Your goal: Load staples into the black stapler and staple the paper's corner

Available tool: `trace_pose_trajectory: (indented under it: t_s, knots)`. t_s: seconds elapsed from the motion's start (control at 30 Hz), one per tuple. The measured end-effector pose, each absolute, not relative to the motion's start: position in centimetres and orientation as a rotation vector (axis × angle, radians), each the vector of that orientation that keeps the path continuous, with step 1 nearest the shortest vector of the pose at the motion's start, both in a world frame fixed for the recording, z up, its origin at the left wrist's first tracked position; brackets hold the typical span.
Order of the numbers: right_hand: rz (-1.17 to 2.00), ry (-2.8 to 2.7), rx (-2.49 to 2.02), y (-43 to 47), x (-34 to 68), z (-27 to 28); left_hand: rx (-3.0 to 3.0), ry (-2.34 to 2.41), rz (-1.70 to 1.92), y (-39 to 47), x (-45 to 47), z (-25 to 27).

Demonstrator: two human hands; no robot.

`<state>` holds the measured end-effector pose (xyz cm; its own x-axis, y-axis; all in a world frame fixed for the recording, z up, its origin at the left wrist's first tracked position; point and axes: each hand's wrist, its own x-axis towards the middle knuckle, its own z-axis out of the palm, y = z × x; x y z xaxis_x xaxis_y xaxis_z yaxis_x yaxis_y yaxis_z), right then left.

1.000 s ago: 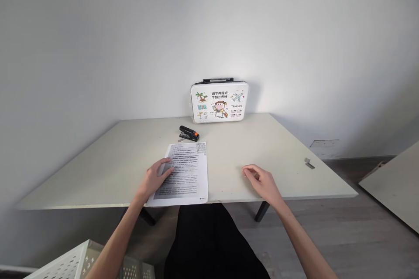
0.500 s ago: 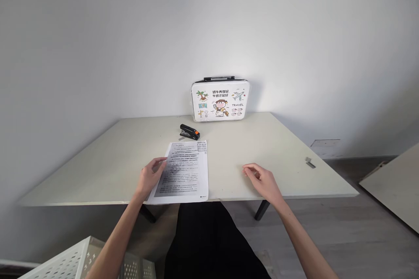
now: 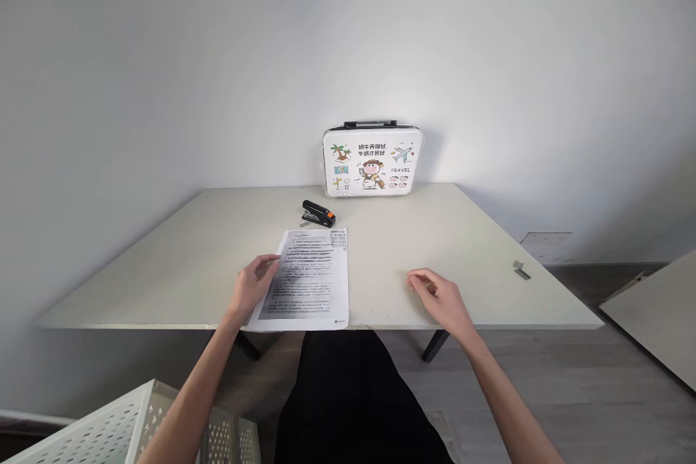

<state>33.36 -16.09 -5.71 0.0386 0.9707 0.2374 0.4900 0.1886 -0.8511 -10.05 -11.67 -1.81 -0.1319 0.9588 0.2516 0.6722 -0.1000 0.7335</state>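
Printed sheets of paper (image 3: 307,283) lie at the table's front edge, with dense text and a code-like block at the top right corner. My left hand (image 3: 254,284) rests at the left edge of the paper, fingers loosely bent and thumb apart, not gripping it. To the right of the paper, my right hand (image 3: 438,293) rests over the tabletop with its fingers relaxed and half curled, holding nothing that I can see. Just beyond the paper's top edge lies a black stapler (image 3: 319,214) with an orange part at its right end.
A white case (image 3: 373,167) with cartoon prints and a black handle stands against the wall at the back of the pale table (image 3: 163,261). Small grey pieces (image 3: 522,270), possibly staples, lie at the right. A white perforated basket (image 3: 117,424) stands below left.
The whole view has shifted slightly, so the table sits a little higher and further right. Both hands, the paper and the stapler keep about the same places on the table.
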Motion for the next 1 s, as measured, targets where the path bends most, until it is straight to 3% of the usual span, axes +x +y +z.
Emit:
trace_pose_trajectory:
  t_s: [0.73, 1.0]
  knots:
    - [0.699, -1.573, -1.422, -16.0, 33.5, -6.0, 1.807, 1.828, 1.046, -11.6, -9.9, -1.8]
    - [0.713, -1.563, -1.418, -16.1, 33.4, -5.8, 2.096, 1.928, 0.904, -10.4, -9.9, -2.0]
